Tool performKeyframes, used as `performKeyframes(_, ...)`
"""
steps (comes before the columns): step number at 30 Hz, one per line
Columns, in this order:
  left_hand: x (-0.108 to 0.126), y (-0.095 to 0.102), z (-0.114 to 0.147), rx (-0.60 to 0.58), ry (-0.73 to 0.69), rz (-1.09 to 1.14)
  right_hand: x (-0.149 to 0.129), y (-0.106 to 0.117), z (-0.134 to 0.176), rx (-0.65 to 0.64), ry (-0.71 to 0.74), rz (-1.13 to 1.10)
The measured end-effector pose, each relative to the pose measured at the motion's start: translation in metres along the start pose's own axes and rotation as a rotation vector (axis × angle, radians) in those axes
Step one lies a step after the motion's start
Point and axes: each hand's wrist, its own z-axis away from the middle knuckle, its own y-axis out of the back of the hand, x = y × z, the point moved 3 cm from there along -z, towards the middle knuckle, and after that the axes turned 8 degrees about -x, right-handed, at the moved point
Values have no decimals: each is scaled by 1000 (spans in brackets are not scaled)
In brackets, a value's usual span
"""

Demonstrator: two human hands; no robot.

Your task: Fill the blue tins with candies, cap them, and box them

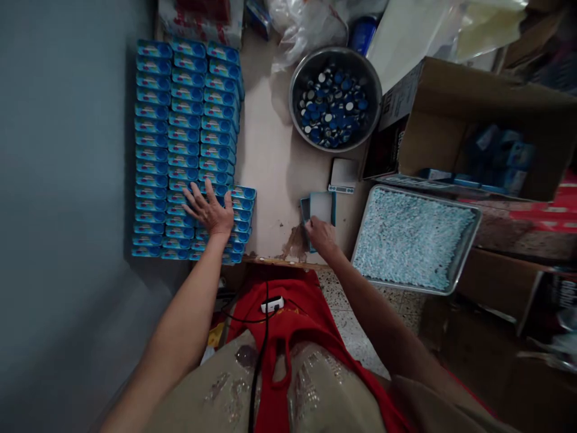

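Note:
My left hand (210, 210) lies with its fingers spread on the stacked small blue boxes (151, 141), which stand in several rows at the left of the table. Near the front edge, my right hand (321, 233) has its fingers curled closed at the near end of an open blue box with a pale inside (320, 205). The fingertips are partly hidden, but they appear to grip its edge. Just beyond that box sits a small scale (344, 174) with a silver plate.
A metal bowl (300, 129) holds many blue and white caps. To the right, a metal tray (408, 287) is spread with pale blue pellets. Behind it, an open cardboard box (469, 90) contains blue packets. Plastic bags (311, 27) lie at the back; a wall (67, 180) borders the left.

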Motion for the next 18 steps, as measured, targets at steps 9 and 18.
performKeyframes(9,-7,-13,0,44,-51,78,0,43,32,240,-100,94)
performKeyframes(18,-10,-17,-4,13,-30,75,-116,79,-18,354,153,-62)
